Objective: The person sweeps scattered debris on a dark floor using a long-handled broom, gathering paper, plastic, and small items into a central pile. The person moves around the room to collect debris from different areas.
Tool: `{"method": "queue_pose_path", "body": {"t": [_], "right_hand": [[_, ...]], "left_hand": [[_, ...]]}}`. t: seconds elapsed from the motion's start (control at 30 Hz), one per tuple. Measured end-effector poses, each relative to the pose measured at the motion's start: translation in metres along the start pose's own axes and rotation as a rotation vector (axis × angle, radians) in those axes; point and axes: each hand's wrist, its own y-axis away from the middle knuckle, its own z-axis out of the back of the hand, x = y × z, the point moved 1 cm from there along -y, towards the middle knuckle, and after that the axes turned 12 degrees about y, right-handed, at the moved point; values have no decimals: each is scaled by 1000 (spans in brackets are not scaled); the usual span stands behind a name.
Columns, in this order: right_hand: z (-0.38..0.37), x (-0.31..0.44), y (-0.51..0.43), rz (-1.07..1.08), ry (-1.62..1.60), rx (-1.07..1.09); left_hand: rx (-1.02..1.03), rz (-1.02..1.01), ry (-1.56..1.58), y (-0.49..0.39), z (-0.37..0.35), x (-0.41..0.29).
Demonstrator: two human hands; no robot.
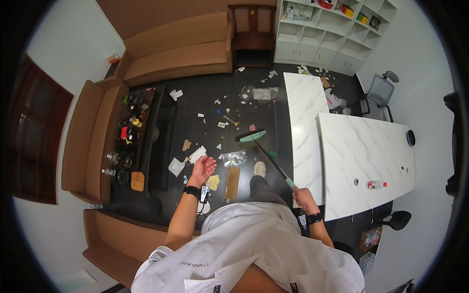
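Observation:
My right hand (303,199) is closed around the green grip at the end of a broom (271,160). The broom's dark pole runs forward and left to its pale green head (253,136), whose dark bristles are over the floor tiles by a small pink item (252,127). My left hand (203,169) is held up with its fingers apart and slightly curled, holding nothing. Below and around it lie white packaging (198,154), a yellow paper (213,182), a cardboard strip (232,183) and clear plastic wrap (235,158).
Scraps litter the dark floor (190,128). A marble-patterned desk (366,161) stands on the right, a bottle (373,184) lying on it. On the left are a cluttered low table (146,121) and brown sofas (176,56). White shelves (329,40) and an office chair (379,93) stand farther off.

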Motion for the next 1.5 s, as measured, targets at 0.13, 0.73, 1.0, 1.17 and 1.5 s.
{"method": "queue_pose_path", "body": {"t": [0.13, 0.73, 1.0, 1.17, 1.5], "right_hand": [[24, 66, -66, 33, 103, -29], [73, 360, -284, 64, 198, 29], [31, 489, -371, 55, 207, -60], [7, 559, -420, 38, 261, -136], [12, 640, -548, 76, 277, -179]], "left_hand": [[2, -16, 18, -62, -48, -28], [-58, -123, 179, -234, -159, -184], [-71, -40, 116, -367, -204, -301], [-80, 35, -22, -438, -257, -369], [2, 181, -246, -595, -388, -457]]}}
